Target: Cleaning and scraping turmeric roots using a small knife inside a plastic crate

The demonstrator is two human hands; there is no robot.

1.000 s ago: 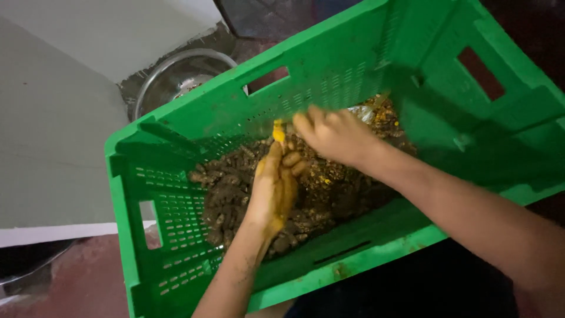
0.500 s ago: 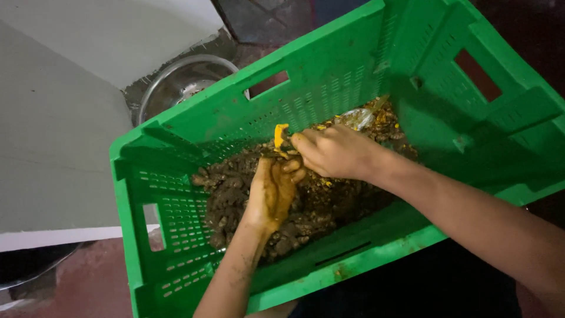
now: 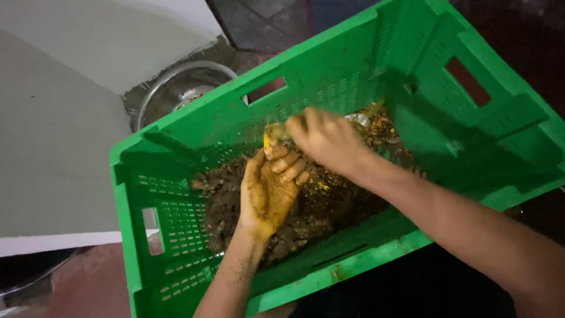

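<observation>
A green plastic crate (image 3: 176,235) tilts toward me, its bottom covered with muddy brown turmeric roots (image 3: 235,206) and yellow scraps. My left hand (image 3: 268,191), stained yellow-brown, is closed around one root piece (image 3: 271,138) whose cut yellow end sticks up. My right hand (image 3: 326,141) is closed over the top of that same piece, fingers curled; whether it holds a tool is hidden.
A round steel bowl (image 3: 176,91) sits on the ground beyond the crate's far wall. A pale grey-white slab (image 3: 53,147) lies to the left. Dark tiled floor (image 3: 265,17) shows at the top and reddish floor at the lower left.
Both hands have stayed together on the root piece, working it. My view has drifted, so the crate and hands sit a little lower and further right in the picture.
</observation>
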